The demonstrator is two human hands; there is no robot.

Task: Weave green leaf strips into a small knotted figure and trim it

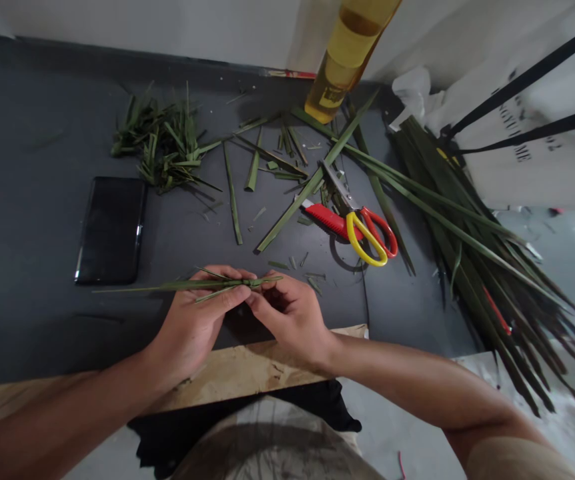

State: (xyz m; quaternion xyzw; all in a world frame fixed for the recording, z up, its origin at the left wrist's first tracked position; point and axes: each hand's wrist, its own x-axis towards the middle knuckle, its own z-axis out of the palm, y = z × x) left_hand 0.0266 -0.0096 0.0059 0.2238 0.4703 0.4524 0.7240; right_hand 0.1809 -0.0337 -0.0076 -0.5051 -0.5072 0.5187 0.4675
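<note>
Between my two hands, above the table's near edge, is a small woven figure of green leaf strips (217,285), with thin ends sticking out to the left. My left hand (202,307) pinches its middle between thumb and fingers. At its right end, my right hand (287,303) closes thumb and fingertips on the knotted part. Beyond the hands lie a red-and-yellow-handled pair of scissors (362,227), a red utility knife (327,219) partly under them, and cut leaf strips (287,213). Farther back on the left sits a pile of woven leaf pieces (167,140).
A black phone (111,230) lies left of the hands. A bottle of yellow liquid (342,60) stands at the back. Long green leaves (462,247) hang over the table's right side beside a white bag (532,133). The dark tabletop (32,220) has a wooden front edge.
</note>
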